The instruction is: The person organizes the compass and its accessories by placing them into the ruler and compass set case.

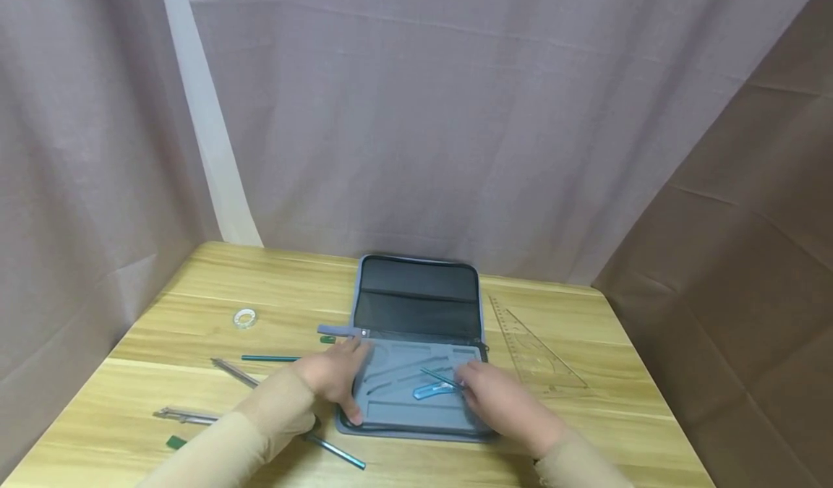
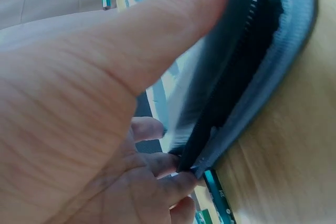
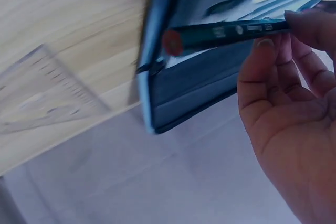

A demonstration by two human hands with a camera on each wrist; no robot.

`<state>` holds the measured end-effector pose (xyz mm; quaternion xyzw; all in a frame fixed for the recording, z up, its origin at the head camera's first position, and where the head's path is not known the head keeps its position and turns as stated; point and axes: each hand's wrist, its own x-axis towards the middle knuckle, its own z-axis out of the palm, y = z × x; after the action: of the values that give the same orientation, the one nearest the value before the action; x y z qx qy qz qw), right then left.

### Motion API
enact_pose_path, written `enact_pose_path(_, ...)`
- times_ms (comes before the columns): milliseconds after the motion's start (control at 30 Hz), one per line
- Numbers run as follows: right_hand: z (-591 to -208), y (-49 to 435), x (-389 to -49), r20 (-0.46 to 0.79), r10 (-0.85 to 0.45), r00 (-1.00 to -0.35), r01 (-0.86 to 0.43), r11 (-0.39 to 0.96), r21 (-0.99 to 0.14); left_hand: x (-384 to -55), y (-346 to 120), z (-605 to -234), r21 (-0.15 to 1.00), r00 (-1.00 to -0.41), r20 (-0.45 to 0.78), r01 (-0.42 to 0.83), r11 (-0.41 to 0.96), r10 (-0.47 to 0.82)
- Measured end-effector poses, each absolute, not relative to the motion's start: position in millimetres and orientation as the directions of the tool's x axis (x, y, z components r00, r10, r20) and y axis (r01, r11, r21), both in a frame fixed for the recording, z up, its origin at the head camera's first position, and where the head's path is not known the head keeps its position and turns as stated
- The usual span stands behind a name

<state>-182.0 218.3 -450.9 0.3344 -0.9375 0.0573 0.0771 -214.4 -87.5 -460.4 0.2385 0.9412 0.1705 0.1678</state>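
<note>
While beside case [image 1: 416, 307]: clear set-square [image 1: 535, 349].

Head cam sits high, looks forward and down over wooden table [image 1: 195, 307], mid distance, curtain behind. Left wrist cam jammed right against left hand [image 2: 94, 103], super close on zipper edge of open case [image 2: 262, 66]. Right wrist cam close too, tilted. All three share case [image 1: 416, 343] [image 3: 173, 93].
</note>
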Motion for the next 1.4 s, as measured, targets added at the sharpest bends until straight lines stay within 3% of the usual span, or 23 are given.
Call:
enact_pose_path(267,-461.1,194.6,-177.0,0.159,-0.685,-0.711,-0.700,0.712,-0.059,-216.7,-90.2,-465.5,0.434,-0.826,-0.224,0.391,0.812,0.518)
enact_pose_path(633,-474.2,182.0,-172.9,0.219,-0.759,-0.613,-0.784,0.618,-0.050,-215.0,-91.3,-463.7,0.431,-0.823,-0.247,0.380,0.818,0.512)
enact_pose_path(1000,-477.8,178.8,-167.5,0.090,-0.727,-0.681,-0.732,0.675,-0.091,-214.4,-89.7,-461.1,0.410,-0.819,-0.250,0.393,0.823,0.516)
enact_pose_path(1400,-482.1,177.9,-164.6,0.216,-0.753,-0.621,-0.778,0.625,-0.056,-214.0,-90.3,-461.2,0.419,-0.821,-0.240,0.395,0.818,0.519)
